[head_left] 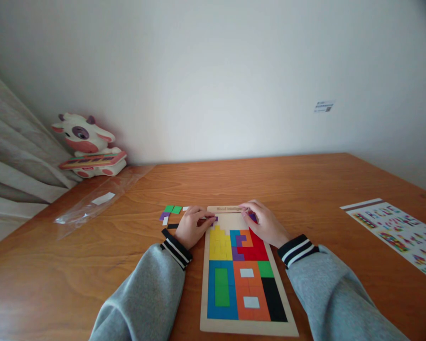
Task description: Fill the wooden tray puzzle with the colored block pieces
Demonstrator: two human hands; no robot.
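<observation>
A wooden puzzle board lies lengthwise before me, filled with coloured blocks in its near and middle parts. At the far left corner, my left hand pinches a small purple puzzle piece just above the tray. My right hand is at the far right corner, fingers curled round another purple puzzle piece, mostly hidden by the hand. Between the hands the bare tray floor shows. Yellow pieces and red pieces sit on the near side of the hands.
Loose green pieces, a black piece and white and purple ones lie left of the board. A clear plastic bag and a toy cow with a keyboard are farther left. A printed pattern sheet lies at the right.
</observation>
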